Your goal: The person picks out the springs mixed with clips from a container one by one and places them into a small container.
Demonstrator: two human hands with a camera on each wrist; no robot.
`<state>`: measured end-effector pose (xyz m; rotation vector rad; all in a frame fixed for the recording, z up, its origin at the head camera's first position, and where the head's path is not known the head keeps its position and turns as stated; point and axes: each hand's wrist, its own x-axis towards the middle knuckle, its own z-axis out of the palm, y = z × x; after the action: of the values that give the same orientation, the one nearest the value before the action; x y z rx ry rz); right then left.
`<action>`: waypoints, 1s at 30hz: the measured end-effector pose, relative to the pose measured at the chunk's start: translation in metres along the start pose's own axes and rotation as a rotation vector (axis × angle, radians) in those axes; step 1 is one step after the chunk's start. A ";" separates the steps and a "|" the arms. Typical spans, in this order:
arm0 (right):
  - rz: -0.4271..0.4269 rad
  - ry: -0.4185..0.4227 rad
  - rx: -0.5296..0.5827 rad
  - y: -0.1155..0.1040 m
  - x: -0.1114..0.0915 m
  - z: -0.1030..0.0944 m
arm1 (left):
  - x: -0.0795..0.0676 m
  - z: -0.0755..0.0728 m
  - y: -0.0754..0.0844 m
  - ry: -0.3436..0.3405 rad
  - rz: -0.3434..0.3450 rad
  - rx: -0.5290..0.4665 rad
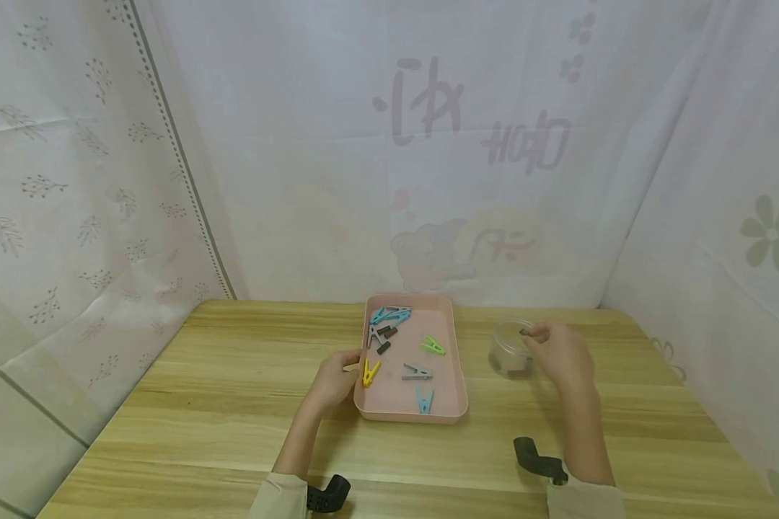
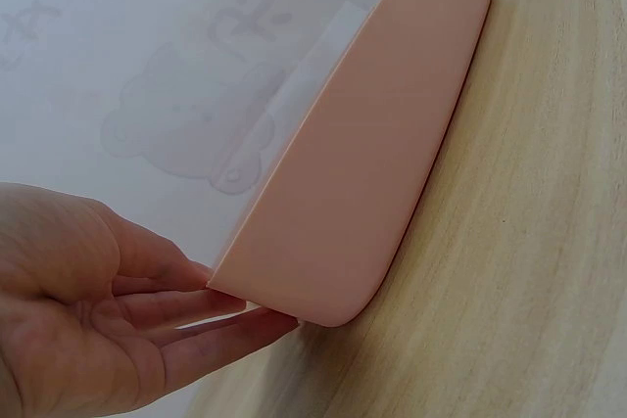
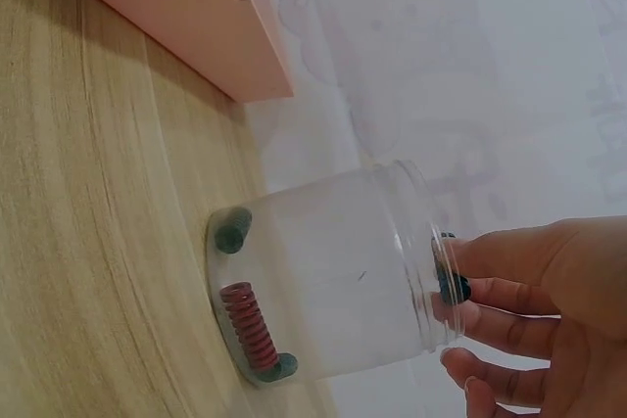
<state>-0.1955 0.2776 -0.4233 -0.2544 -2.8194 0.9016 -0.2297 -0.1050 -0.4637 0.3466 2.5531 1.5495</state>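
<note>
My left hand (image 1: 335,378) is at the left side of a pink tray (image 1: 410,418), its fairly straight fingers touching the outer wall near the front left corner. At the mouth of a clear plastic jar (image 3: 338,276), my right hand (image 1: 561,353) pinches a small dark green spring (image 3: 453,286) between thumb and fingers. Inside the jar lie a dark red spring (image 3: 250,328) and dark green springs (image 3: 233,230) at the bottom. The jar stands upright, to the right of the tray.
Several clothespins lie in the tray: a yellow one (image 1: 371,373), a green one (image 1: 433,345), grey ones (image 1: 418,372) and blue ones (image 1: 425,401). Dark springs (image 1: 384,347) lie at its left. A pale curtain (image 1: 311,216) hangs behind the wooden table (image 1: 234,404).
</note>
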 end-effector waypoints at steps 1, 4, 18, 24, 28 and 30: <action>0.004 -0.004 0.001 0.000 0.000 0.001 | 0.000 0.000 0.000 0.000 -0.001 0.000; 0.012 -0.013 -0.003 0.001 0.002 0.002 | 0.000 0.000 0.000 0.001 0.002 0.001; 0.012 -0.020 -0.016 0.001 0.003 0.005 | 0.001 0.000 -0.001 -0.002 0.009 0.008; 0.005 -0.015 -0.022 0.000 0.002 0.000 | 0.000 0.000 -0.001 -0.006 0.011 -0.003; -0.001 -0.003 -0.022 -0.001 0.001 -0.003 | 0.000 0.000 -0.001 -0.004 0.010 0.001; 0.002 0.002 -0.020 -0.002 0.000 -0.004 | 0.001 0.000 -0.001 -0.004 0.007 0.004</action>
<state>-0.1950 0.2783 -0.4188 -0.2607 -2.8277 0.8737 -0.2304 -0.1055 -0.4643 0.3597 2.5552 1.5448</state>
